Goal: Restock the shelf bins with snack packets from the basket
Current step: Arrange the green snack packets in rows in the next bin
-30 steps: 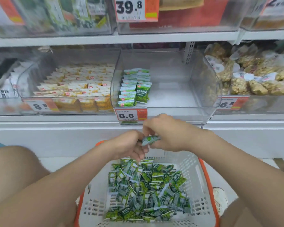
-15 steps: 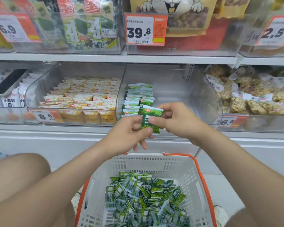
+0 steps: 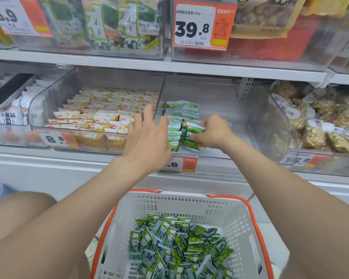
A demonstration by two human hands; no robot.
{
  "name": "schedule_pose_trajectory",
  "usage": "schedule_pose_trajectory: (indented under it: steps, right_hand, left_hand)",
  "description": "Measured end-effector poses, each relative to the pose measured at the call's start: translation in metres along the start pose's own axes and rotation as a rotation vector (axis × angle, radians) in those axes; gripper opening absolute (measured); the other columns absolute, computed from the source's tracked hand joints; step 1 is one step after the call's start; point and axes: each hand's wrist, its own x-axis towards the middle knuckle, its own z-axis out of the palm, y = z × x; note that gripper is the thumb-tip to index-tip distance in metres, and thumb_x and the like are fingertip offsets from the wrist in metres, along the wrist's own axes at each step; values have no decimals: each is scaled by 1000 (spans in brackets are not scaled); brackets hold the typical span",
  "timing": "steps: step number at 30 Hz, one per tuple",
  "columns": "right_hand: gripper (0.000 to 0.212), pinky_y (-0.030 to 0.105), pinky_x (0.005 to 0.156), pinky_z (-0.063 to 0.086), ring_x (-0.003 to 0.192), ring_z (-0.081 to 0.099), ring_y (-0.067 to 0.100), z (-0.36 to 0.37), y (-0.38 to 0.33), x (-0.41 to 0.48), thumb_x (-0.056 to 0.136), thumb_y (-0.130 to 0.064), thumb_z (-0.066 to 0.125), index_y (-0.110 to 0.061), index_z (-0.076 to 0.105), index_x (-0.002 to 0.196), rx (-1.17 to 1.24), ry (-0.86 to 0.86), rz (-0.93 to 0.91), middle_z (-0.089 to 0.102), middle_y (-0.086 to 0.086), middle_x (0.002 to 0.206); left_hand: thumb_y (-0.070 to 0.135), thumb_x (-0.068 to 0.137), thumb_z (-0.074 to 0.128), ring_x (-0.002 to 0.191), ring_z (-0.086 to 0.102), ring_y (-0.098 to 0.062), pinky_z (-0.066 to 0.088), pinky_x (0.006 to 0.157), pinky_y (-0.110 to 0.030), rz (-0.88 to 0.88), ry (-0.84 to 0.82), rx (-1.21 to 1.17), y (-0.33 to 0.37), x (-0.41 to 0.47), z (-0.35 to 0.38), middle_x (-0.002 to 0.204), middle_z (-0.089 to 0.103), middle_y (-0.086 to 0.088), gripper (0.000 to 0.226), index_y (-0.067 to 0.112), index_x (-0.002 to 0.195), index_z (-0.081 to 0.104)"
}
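A white basket with an orange rim [image 3: 238,214] sits low in the middle and holds several green snack packets [image 3: 177,244]. Above it, a clear shelf bin [image 3: 270,125] contains a row of the same green packets [image 3: 179,111] along its left side. My right hand [image 3: 214,131] pinches a green packet [image 3: 192,135] at the front of that row, inside the bin. My left hand [image 3: 149,137] hovers beside the row with fingers spread, its fingertips at the bin's left wall, holding nothing.
To the left, a bin [image 3: 48,109] is full of yellow and white packets. On the right, a bin [image 3: 330,125] holds bagged brown snacks. An upper shelf [image 3: 169,65] with price tags hangs close above. A price label [image 3: 181,164] marks the bin's front.
Both hands rose from in front of the bin into it. My right hand carried the green packet to the row's front. My left hand let go of it and opened.
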Motion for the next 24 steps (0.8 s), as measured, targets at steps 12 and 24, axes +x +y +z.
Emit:
schedule_pose_trajectory:
  steps: [12, 24]
  right_hand:
    - [56, 28, 53, 55, 48, 66, 9, 6, -7, 12, 69, -61, 88, -13, 60, 67, -168, 71, 90, 70, 5, 60]
    - [29, 46, 70, 58, 68, 62, 27, -22, -5, -47, 95, -21, 50, -4, 68, 81, -134, 95, -170, 69, 15, 69]
  left_hand:
    - [20, 92, 54, 130, 33, -44, 32, 99, -52, -16, -70, 12, 4, -3, 4, 162, 10, -18, 40, 21, 131, 47]
    - [27, 78, 44, 67, 55, -28, 42, 58, -37, 242, 272, -270, 15, -43, -14, 85, 53, 5, 19, 24, 86, 61]
